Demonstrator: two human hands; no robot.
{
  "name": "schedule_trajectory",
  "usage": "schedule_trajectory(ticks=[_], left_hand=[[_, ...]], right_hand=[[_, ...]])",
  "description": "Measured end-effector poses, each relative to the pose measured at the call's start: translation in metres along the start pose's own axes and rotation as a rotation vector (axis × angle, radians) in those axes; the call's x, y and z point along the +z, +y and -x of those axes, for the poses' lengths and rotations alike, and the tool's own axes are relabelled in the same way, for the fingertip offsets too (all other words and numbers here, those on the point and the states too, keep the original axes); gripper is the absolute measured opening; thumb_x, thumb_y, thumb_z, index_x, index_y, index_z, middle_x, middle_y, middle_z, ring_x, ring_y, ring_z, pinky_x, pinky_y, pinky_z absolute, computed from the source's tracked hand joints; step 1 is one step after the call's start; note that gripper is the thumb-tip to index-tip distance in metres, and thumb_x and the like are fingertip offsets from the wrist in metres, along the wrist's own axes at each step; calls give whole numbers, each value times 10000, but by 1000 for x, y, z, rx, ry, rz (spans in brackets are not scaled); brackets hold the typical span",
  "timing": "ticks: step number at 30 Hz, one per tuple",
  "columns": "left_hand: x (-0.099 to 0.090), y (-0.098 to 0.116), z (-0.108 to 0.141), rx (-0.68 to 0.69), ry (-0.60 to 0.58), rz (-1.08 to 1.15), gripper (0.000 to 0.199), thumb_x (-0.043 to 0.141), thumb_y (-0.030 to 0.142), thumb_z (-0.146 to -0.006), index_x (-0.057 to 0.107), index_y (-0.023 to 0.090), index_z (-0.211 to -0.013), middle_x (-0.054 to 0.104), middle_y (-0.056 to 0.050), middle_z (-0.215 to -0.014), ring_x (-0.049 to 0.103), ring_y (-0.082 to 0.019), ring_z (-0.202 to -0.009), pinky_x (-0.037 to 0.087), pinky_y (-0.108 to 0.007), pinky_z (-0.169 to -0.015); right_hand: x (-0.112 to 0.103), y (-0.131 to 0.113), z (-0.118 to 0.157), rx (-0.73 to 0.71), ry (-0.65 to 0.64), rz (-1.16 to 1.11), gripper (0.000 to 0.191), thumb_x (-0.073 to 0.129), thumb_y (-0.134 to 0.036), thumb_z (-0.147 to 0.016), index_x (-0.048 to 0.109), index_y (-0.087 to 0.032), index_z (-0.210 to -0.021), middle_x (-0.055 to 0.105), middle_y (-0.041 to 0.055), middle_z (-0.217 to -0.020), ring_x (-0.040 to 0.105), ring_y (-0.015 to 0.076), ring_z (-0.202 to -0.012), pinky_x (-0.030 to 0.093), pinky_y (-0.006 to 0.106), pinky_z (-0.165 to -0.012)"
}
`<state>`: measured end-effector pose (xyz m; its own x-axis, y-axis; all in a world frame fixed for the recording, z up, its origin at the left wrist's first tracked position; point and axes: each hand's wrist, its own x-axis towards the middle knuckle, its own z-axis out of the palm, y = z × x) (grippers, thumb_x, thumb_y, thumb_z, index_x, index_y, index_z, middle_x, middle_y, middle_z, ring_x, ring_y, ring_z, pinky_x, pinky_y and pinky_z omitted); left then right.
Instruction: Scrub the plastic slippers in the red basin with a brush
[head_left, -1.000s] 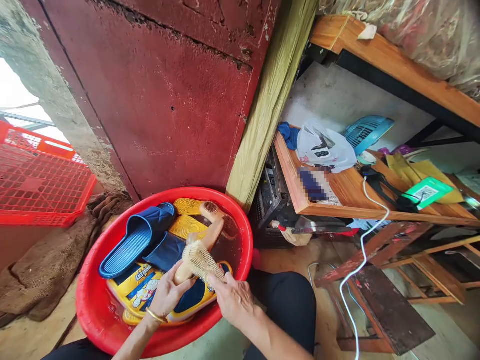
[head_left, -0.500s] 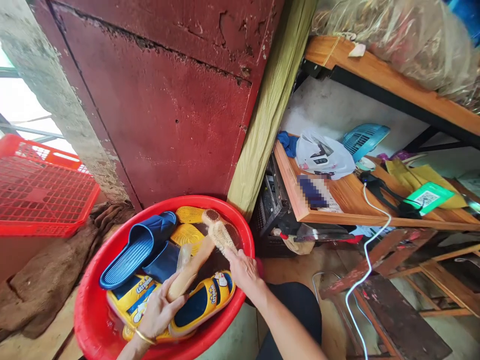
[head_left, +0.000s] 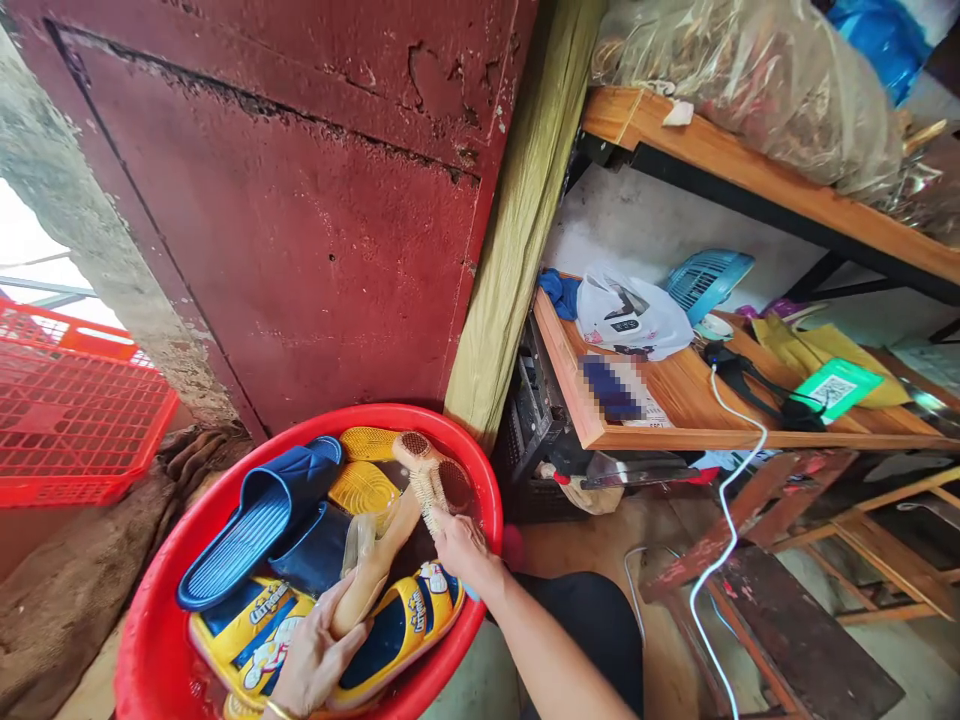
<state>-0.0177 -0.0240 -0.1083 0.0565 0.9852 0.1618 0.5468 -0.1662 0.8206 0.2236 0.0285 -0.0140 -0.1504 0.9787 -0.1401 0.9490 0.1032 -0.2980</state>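
Note:
My left hand (head_left: 319, 645) is closed around the near end of a beige sandal (head_left: 375, 575) with a clear strap, tilted over a red basin (head_left: 142, 610). Held in my right hand (head_left: 461, 550) is a scrubbing brush (head_left: 427, 495), its pale bristles against or very near the sandal's far end; exact contact is hard to make out. Beyond it rests another beige shoe with a brown inside (head_left: 412, 445). Around them in the basin are blue slippers (head_left: 240, 545), yellow soles (head_left: 364, 487) and yellow-and-blue cartoon slippers (head_left: 405, 625). Some water shows among the shoes.
Behind the basin stands a dark red door (head_left: 322, 220). A red plastic crate (head_left: 75, 420) and brown sacking (head_left: 67, 590) lie to the left. On the right are a wooden shelf (head_left: 675, 395) with a blue fan (head_left: 709, 280), a hanging white cable (head_left: 724, 540) and a wooden stool (head_left: 810, 640).
My right hand has shifted slightly left with the brush, which now points more steeply away from me. The left hand keeps its grip on the sandal. The whole view has shifted a little.

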Motion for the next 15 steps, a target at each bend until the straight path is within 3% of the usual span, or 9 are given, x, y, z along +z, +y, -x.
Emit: schedule_trajectory(ticks=[3, 7, 9, 12, 15], left_hand=[[5, -8, 1, 57, 1, -32, 530, 664, 405, -732, 717, 182, -1210, 765, -147, -1210, 725, -347, -1108, 549, -483, -1023], [10, -17, 2, 143, 12, -69, 559, 661, 382, -749, 692, 172, -1265, 741, -147, -1265, 725, -346, -1105, 562, -485, -1013], [11, -19, 2, 181, 29, -93, 537, 655, 365, -765, 690, 183, -1269, 749, -136, -1249, 736, -336, -1079, 583, -471, -986], [10, -16, 4, 303, 32, -146, 528, 638, 322, -798, 659, 220, -1315, 741, -105, -1275, 729, -306, -1105, 596, -424, -973], [6, -8, 5, 458, 56, -258, 638, 618, 226, -779, 573, 236, -1415, 714, -93, -1325, 693, -292, -1176, 597, -391, -974]], right_hand=[[5, 2, 1, -16, 5, 2, 509, 407, -172, -970, 520, -230, -1463, 719, 135, -1186, 677, 267, -1112, 506, 350, -942], [32, -2, 42, -131, -70, -3, 526, 440, -204, -946, 517, -307, -1455, 722, 103, -1125, 704, 286, -984, 543, 383, -845], [38, -3, 48, -146, -78, -31, 533, 456, -222, -941, 507, -340, -1458, 720, 91, -1134, 704, 289, -976, 547, 393, -835], [30, 0, 20, -1, -27, -74, 558, 496, -213, -926, 502, -305, -1476, 720, 120, -1170, 700, 299, -1036, 532, 411, -889], [13, 12, -21, 61, 20, -152, 496, 488, -175, -927, 585, -273, -1404, 743, 114, -1140, 695, 281, -1085, 515, 392, -930]])
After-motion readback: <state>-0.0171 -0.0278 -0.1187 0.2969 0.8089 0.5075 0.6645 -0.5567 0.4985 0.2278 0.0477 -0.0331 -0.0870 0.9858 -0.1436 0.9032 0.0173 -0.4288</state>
